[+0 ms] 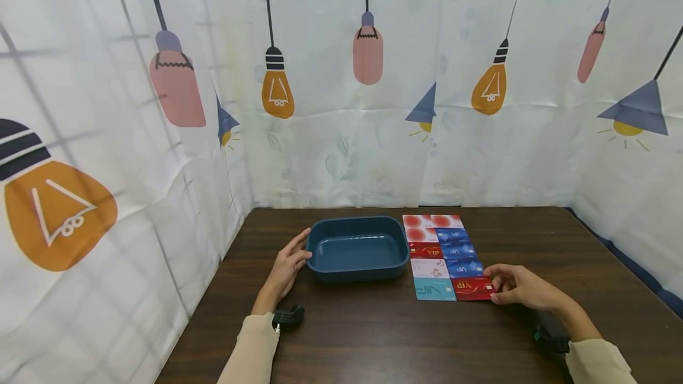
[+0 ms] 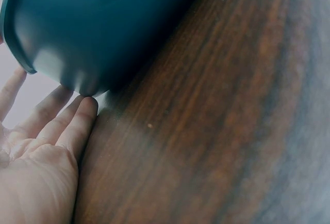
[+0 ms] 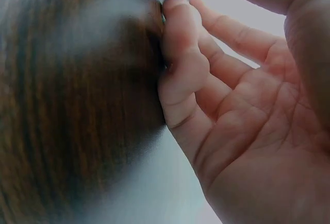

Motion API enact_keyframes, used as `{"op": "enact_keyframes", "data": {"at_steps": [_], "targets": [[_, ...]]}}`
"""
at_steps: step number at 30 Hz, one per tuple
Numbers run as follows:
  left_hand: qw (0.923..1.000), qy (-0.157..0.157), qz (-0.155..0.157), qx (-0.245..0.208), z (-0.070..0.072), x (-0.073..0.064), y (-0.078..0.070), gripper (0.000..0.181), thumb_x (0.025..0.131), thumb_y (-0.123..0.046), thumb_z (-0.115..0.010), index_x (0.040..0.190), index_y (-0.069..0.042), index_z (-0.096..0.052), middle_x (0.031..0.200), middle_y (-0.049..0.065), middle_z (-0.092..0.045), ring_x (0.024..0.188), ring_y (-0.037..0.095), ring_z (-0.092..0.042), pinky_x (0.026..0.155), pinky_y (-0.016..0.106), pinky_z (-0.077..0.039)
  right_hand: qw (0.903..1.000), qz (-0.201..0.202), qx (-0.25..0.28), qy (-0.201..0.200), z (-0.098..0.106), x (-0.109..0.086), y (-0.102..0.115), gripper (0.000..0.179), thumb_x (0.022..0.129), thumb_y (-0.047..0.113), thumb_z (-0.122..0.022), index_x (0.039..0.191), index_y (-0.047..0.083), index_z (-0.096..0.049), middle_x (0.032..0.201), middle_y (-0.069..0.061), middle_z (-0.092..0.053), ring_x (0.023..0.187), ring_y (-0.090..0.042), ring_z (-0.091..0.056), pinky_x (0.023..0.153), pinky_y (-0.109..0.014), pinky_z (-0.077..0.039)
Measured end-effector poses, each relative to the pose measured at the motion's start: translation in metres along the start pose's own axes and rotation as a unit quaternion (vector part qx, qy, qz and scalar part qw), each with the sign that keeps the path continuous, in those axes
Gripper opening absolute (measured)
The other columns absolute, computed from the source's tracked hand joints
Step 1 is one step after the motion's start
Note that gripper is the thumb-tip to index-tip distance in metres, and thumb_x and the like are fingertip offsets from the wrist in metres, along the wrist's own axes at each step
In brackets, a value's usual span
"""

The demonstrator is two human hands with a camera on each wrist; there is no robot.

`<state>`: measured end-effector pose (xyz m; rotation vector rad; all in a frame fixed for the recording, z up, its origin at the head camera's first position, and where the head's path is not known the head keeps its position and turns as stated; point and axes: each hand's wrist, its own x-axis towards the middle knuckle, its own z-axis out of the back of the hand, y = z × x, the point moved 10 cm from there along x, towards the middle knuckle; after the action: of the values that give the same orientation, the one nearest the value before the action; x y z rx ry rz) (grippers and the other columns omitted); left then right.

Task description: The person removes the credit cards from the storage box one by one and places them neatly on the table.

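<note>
A dark blue rectangular dish (image 1: 356, 277) stands on the table. My left hand (image 1: 290, 264) touches its left end, the fingers fairly straight; in the left wrist view the fingertips (image 2: 87, 103) rest on the outer wall. To the right of the dish, cards lie edge to edge in two columns, with a teal card (image 1: 434, 290) at the near left. The near right one is a red VIP card (image 1: 471, 289). At that card's right edge, my right hand (image 1: 520, 286) has its thumb and curled fingers on the corners. A thin card edge shows above the right fingertips (image 3: 180, 7) in the right wrist view.
Higher up the columns are blue cards (image 1: 458, 252), another red card (image 1: 425, 250), a pale card (image 1: 430, 268) and red-and-white cards (image 1: 418, 221). The dark wooden table (image 1: 384, 342) is bordered by a white curtain (image 1: 331, 159) printed with lamps.
</note>
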<state>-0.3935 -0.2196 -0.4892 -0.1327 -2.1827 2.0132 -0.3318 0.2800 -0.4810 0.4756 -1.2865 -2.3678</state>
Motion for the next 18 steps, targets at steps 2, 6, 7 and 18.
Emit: {"op": "enact_keyframes", "data": {"at_steps": [2,6,7,18], "targets": [[1.0,0.001,-0.001,0.0,-0.0005,-0.0002,-0.0006,0.063,0.1,-0.005,-0.055,0.159,-0.022,-0.04,0.167,0.009,-0.03,0.157,0.03,-0.022,0.123,0.057,-0.025,1.0,0.0,-0.009,-0.004,0.001,0.0006,-0.0015,0.054,0.092,0.013,-0.075,0.131,-0.013,-0.049,0.096,-0.011,-0.057,0.073,-0.008,-0.054,0.062,-0.024,-0.047],[1.0,0.003,-0.002,0.001,-0.001,-0.0007,-0.0003,0.063,0.1,-0.006,-0.055,0.159,-0.022,-0.04,0.168,0.009,-0.027,0.158,0.031,-0.019,0.124,0.058,-0.023,0.9998,0.005,-0.018,-0.006,0.0009,0.002,-0.0026,0.053,0.091,0.013,-0.075,0.131,-0.012,-0.05,0.097,-0.012,-0.054,0.071,-0.009,-0.052,0.061,-0.025,-0.046],[1.0,0.003,-0.002,0.0,-0.0008,-0.0007,0.0,0.063,0.1,-0.006,-0.055,0.159,-0.023,-0.04,0.168,0.009,-0.027,0.158,0.031,-0.019,0.124,0.058,-0.023,0.9998,0.005,-0.02,-0.006,0.0007,0.0022,-0.0027,0.053,0.091,0.013,-0.076,0.13,-0.012,-0.05,0.097,-0.012,-0.054,0.071,-0.01,-0.051,0.06,-0.025,-0.045],[1.0,0.001,-0.001,-0.003,-0.001,-0.0005,-0.0008,0.062,0.101,-0.003,-0.053,0.159,-0.022,-0.039,0.167,0.01,-0.029,0.157,0.031,-0.022,0.123,0.057,-0.023,0.9997,0.005,-0.021,-0.007,-0.0016,0.0013,0.0009,0.052,0.091,0.013,-0.076,0.129,-0.012,-0.051,0.095,-0.009,-0.051,0.068,-0.01,-0.048,0.057,-0.025,-0.043]]}}
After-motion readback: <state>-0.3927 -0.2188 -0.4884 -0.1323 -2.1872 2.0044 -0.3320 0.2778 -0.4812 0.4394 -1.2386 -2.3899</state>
